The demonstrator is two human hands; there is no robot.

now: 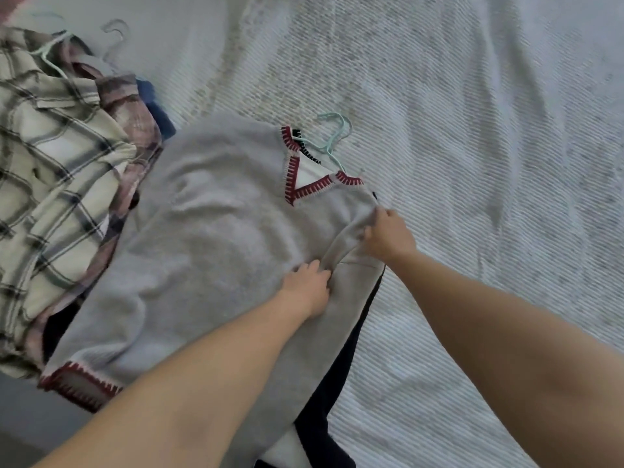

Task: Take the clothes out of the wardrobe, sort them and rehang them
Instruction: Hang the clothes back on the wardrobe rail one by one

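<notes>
Ribbed white bedspread (472, 130); both hands pinch fuzzy grey v-neck sweater (209, 238)

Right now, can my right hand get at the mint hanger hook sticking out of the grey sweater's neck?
Probably yes. The right hand pinches the grey sweater near its shoulder, and the mint hanger hook lies exposed on the bedspread just beyond the neckline, with nothing covering it. It must release the fabric first.

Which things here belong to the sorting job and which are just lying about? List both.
Job: grey sweater, gripped by left hand and right hand; mint hanger at its neck; plaid shirts; dark garment underneath.
Lying about: white bedspread.
</notes>
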